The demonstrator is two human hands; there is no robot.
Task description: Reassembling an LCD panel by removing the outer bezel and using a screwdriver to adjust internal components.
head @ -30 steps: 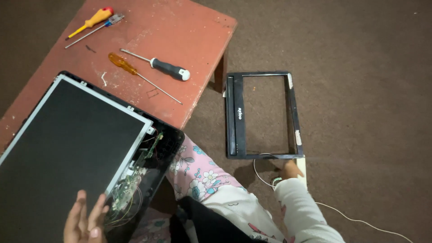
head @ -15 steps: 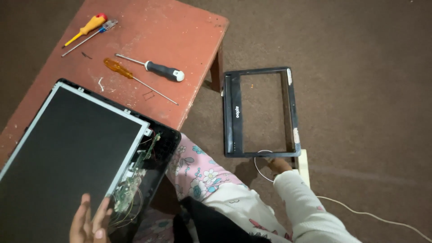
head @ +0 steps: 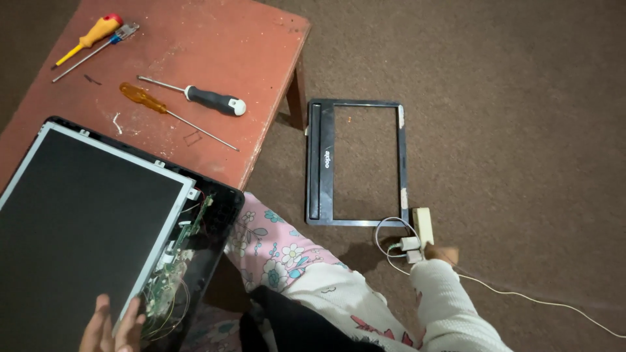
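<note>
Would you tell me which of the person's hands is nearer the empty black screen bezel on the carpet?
Right. The right hand rests just below the black bezel; the left hand holds the opened monitor far across.

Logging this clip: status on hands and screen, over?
Left hand on the bare screen panel. Right hand at white cable block on the carpet. Black bezel frame beside.

The person wears a cream long sleeve (head: 450, 306) and pale trousers (head: 280, 254) printed with flowers.

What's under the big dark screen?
A black back cover lies under the screen panel. At its right edge, a green circuit strip and thin wires show. The rest beneath is hidden by the panel.
</note>
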